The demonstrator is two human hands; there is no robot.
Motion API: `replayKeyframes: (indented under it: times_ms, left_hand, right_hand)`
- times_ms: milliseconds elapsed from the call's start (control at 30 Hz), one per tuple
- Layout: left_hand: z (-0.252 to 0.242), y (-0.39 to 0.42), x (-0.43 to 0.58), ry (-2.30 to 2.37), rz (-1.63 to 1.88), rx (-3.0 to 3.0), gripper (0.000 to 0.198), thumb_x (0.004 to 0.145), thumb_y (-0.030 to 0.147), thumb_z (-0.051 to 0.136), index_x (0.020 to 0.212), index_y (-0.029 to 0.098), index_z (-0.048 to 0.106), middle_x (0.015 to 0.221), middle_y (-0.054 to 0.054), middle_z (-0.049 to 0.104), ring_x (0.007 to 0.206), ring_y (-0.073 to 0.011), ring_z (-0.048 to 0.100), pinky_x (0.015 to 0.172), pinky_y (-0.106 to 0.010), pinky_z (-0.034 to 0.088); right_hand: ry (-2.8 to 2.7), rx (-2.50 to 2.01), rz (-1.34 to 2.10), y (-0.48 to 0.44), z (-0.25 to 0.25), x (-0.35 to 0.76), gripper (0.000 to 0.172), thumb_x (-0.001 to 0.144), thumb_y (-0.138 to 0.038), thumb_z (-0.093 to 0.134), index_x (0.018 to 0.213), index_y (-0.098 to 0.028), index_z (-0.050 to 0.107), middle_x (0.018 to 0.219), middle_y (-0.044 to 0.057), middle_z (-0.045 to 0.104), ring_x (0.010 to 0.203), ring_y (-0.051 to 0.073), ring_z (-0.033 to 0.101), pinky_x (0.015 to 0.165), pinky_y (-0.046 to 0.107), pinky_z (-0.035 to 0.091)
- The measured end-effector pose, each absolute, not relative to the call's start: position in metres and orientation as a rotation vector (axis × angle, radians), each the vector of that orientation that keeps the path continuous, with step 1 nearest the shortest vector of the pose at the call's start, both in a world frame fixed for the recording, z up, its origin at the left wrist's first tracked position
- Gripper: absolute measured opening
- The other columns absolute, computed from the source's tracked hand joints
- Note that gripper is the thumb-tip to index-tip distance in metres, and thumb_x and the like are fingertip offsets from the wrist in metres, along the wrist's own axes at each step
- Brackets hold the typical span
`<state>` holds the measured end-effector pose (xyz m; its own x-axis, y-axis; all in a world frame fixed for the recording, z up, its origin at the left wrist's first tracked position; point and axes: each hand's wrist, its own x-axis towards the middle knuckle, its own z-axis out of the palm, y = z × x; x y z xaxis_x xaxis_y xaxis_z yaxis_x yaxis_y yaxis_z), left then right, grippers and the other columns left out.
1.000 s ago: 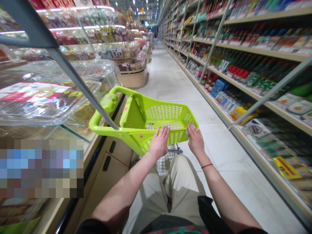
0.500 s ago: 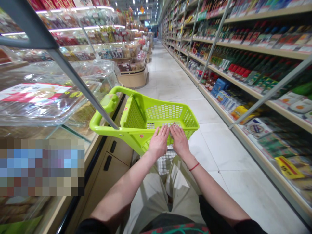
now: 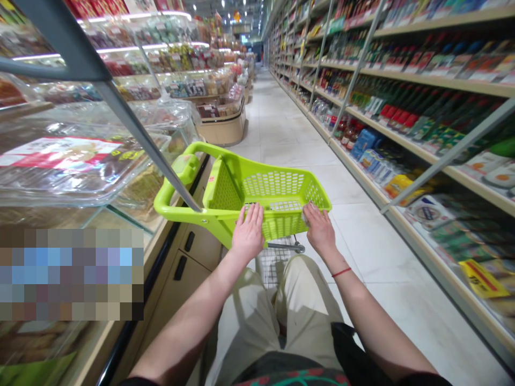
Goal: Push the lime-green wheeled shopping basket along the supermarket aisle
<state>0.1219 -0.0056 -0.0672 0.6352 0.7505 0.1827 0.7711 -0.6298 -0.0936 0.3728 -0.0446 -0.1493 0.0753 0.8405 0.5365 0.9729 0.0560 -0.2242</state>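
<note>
A lime-green shopping cart (image 3: 285,222) stands sideways in front of my legs, its basket with perforated walls and its handle toward the left. My left hand (image 3: 248,231) lies on the near rim with its fingers stretched out side by side, and nothing shows in it. Farther right along the same rim, near the basket's corner, is my right hand (image 3: 321,229). Its fingers are bent over the edge and press a small crumpled whitish wipe (image 3: 304,218) against the cart. Just part of that wipe shows, beside the index finger.
A grey pole (image 3: 148,145) crosses in front of the cart's handle end. On the left is a display counter with clear plastic packs (image 3: 76,161). Long shelves (image 3: 402,139) of bottles and packets line the right. White floor tiles (image 3: 289,134) run down the aisle between.
My hands, side by side at the middle of the near rim before, have moved apart. The left slid a little left; the right went right toward the corner with the wipe.
</note>
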Motion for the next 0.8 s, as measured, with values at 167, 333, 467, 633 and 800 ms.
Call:
replayKeyframes:
  times_ms: [167,333,467,633,800]
  left_hand:
    - [-0.065,-0.007,0.121,-1.266,-0.175,-2.701,0.083,0.077,0.024,0.050,0.152,0.002,0.024,0.161,-0.018,0.027,0.151,-0.0277,0.020,0.125,-0.048,0.002]
    - [-0.065,-0.007,0.121,-1.269,-0.166,-2.702,0.083,0.076,0.024,0.050,0.152,0.002,0.025,0.162,-0.017,0.025,0.152,-0.0270,0.019,0.125,-0.048,0.002]
    - [-0.066,-0.008,0.120,-1.253,-0.179,-2.708,0.082,0.076,0.025,0.051,0.151,0.002,0.027,0.161,-0.018,0.027,0.151,-0.0277,0.020,0.125,-0.049,0.002]
    - [-0.065,-0.008,0.119,-1.250,-0.188,-2.699,0.081,0.077,0.024,0.050,0.151,0.001,0.027,0.161,-0.018,0.027,0.151,-0.0272,0.021,0.125,-0.048,0.004]
    - [-0.064,-0.009,0.120,-1.252,-0.179,-2.700,0.081,0.078,0.024,0.051,0.151,0.001,0.026,0.161,-0.018,0.026,0.151,-0.0269,0.021,0.125,-0.048,0.005]
  right_hand:
    - [-1.784,-1.775,-0.307,-0.038,-0.144,0.358,0.064,0.078,0.001,0.040,0.140,-0.013,0.052,0.142,0.014,0.057,0.139,0.026,0.045,0.116,0.053,0.032]
    - [-1.907,-1.625,-0.191,-0.026,-0.127,0.298,0.066,0.076,0.002,0.040,0.140,-0.010,0.051,0.146,0.014,0.053,0.142,0.024,0.041,0.118,0.050,0.031]
    - [-1.984,-1.508,-0.166,-0.022,-0.119,0.270,0.070,0.077,0.002,0.039,0.144,-0.013,0.046,0.149,0.012,0.050,0.145,0.021,0.036,0.120,0.048,0.029]
    - [-2.020,-1.522,-0.206,-0.026,-0.123,0.290,0.067,0.080,0.001,0.039,0.145,-0.014,0.046,0.152,0.011,0.046,0.144,0.021,0.037,0.120,0.047,0.027]
    - [-1.948,-1.642,-0.285,-0.036,-0.137,0.337,0.069,0.077,0.004,0.039,0.143,-0.014,0.048,0.149,0.011,0.050,0.142,0.021,0.041,0.119,0.048,0.028]
